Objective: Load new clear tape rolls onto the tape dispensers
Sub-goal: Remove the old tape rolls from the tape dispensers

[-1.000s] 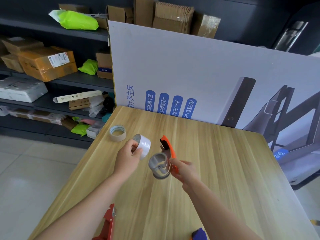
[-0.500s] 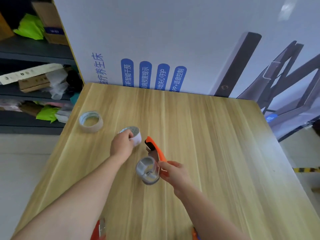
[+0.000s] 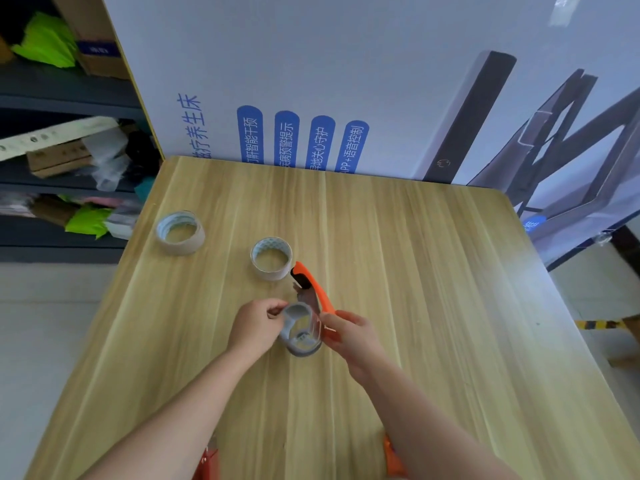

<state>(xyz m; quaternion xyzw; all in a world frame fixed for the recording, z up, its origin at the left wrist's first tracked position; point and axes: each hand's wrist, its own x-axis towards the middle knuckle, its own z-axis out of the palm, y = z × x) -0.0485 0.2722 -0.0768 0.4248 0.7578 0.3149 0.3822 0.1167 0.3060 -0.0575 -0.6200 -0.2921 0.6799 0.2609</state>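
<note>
An orange plastic tape dispenser (image 3: 313, 292) with a round grey wheel (image 3: 300, 332) on its side, held up just over the middle of the light wooden counter (image 3: 433, 271). Points its black nose away, toward the big white board (image 3: 346, 64) with blue writing.

Right grip (image 3: 346, 332) closed round the orange handle, fingers curled tight, arm reaching in from the lower right. Left grip (image 3: 258, 327) pinching the left rim of the grey wheel with thumb and fingertips, arm reaching in from the lower left.

A clear tape roll (image 3: 271, 258) with a tan inside, lying flat on the counter, hole up, just beside the dispenser's nose. A second clear tape roll (image 3: 180, 233), flat too, farther left, near the counter's edge.

Half a second ago, sat in the left grip, lifted off the counter. Now lies let go on the counter, with the left grip moved over to the wheel. Right grip on the handle the same as before.
</note>
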